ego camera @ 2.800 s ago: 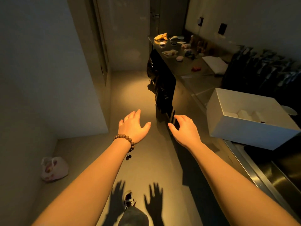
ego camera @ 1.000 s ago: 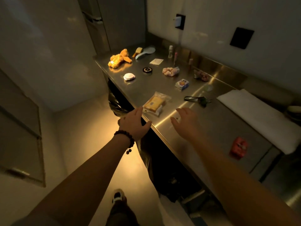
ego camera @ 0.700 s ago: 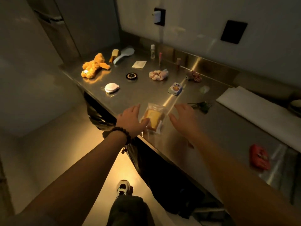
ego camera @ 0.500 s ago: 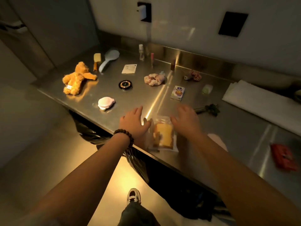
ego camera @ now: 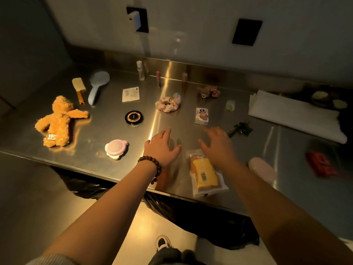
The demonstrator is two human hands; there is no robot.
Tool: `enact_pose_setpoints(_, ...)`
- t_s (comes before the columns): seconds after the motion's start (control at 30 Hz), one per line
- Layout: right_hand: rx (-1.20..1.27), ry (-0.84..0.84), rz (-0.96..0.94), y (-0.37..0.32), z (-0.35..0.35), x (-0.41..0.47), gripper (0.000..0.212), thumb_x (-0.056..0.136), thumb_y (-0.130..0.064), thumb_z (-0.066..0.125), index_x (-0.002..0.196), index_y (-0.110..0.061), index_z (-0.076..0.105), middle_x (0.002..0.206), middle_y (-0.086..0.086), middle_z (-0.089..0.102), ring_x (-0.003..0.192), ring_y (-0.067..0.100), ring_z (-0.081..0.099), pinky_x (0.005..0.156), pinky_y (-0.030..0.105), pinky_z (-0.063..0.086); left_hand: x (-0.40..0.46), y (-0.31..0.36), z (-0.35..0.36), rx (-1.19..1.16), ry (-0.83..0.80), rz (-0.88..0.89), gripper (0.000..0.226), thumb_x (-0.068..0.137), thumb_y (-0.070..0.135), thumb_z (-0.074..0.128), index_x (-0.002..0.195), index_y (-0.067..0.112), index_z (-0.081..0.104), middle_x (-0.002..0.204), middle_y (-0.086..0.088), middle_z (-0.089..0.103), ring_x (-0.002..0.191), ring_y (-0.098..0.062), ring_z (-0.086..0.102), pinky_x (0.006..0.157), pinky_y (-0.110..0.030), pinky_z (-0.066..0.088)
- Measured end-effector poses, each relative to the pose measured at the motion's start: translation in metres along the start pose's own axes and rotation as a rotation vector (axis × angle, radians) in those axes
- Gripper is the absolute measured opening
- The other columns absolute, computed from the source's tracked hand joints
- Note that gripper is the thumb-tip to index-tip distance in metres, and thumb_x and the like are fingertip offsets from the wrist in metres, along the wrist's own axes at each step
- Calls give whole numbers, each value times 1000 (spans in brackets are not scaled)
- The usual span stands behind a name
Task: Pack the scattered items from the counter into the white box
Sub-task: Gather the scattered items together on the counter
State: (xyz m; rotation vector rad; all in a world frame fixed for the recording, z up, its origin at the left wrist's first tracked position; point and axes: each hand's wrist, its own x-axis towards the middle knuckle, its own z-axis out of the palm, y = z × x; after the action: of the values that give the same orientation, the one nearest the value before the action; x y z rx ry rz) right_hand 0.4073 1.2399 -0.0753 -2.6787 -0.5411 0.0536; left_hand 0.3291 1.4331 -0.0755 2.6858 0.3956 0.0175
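Observation:
Scattered items lie on a steel counter. An orange plush bear lies far left, with a round pink case nearer the front edge. A black round compact, a pink scrunchie and a small printed box sit mid-counter. A clear packet with a yellow block lies at the front edge. My left hand hovers open left of the packet. My right hand is open over the packet's far end. The white box is out of view.
A light hairbrush, a yellow brush, a white sachet and small bottles line the back. A folded white cloth, a red packet, a pale oval item and black keys lie to the right.
The view swung from the floor and white box to the counter and moved closer. Both hands advanced over the counter, now past the near end of the yellow packet.

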Motion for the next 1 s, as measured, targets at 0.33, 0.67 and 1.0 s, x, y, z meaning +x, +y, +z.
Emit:
enact_pose_setpoints(0.33,33,-10,50,10,1,-45,56,91,-50,45,139,-22,38,149,5,33,140,25,23,110,47,24,-38,4,7,12,-41,44,76,83,62,40,146,27,15,149,-2,30,135,-23,29,110,-48,24)
enact_pose_setpoints(0.67,1,-22,87,10,4,-89,59,89,-51,48,141,-27,35,151,4,29,141,25,21,111,49,25,-58,1,13,43,-58,113,77,82,64,39,145,29,13,150,-2,28,136,-22,27,109,-46,20)
enact_pose_setpoints(1.0,-154,-98,175,-1,39,-118,97,58,-98,18,137,-55,-21,154,-9,-23,142,27,-19,110,63,1,-53,-93,-18,200,148,33,88,75,76,31,144,23,19,150,-7,25,138,-27,21,110,-50,24)
